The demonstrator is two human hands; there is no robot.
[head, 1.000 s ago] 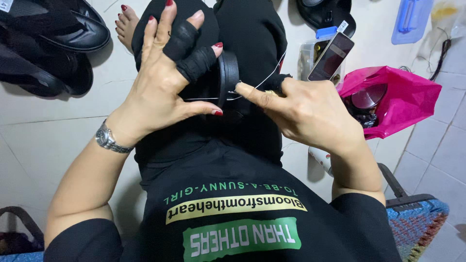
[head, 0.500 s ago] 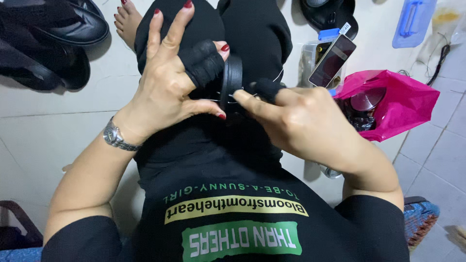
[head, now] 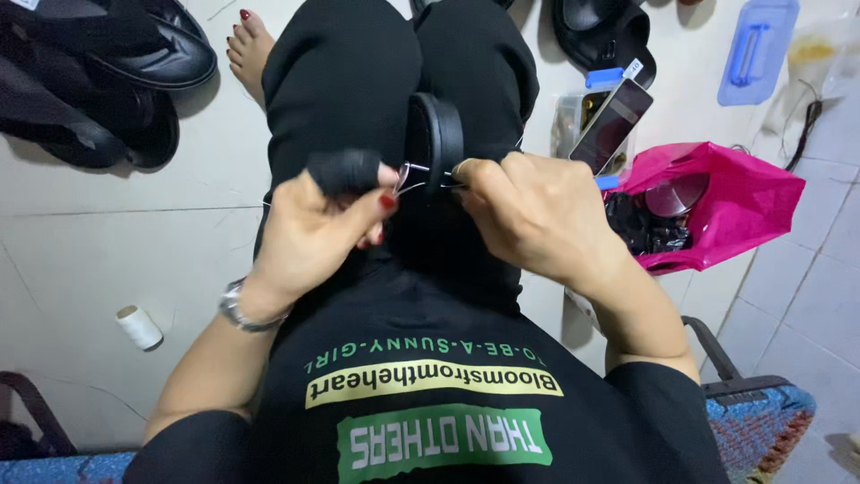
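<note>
Left hand (head: 309,233) curled narrow over the lap, forefinger sheathed in a black finger cover (head: 345,170), thumb and finger pinched on a thin light thread (head: 410,177). Right hand (head: 537,211) closed tight, knuckles up, fingertips pinching the same thread just beside a round black disc (head: 436,139). Disc upright on edge between the two hands, resting on black-trousered knees, touching the right fingertips; whether a needle is there, cannot tell. Silver wristwatch (head: 235,305) on the left wrist.

Further out on the pale tiled floor (head: 107,251): a small white spool of thread (head: 139,326) lying near the left edge, well apart from the hands. Black shoes (head: 134,63) heaped in the far left corner, a bare foot (head: 251,45) with red nails just beside them. More black sandals (head: 600,36) by the far edge, right of the knees.

To the right of the right hand, a dark phone (head: 612,124) tilted against a clear box with a blue lid. Near it, an open bright pink plastic bag (head: 726,202) holding dark items and a round metal lid. Beyond it, toward the far right corner, a flat rectangular blue lid (head: 757,49) with a handle. Blue woven seat (head: 761,421) at the near right corner.

Nothing between the hands and the disc but the thread itself.
</note>
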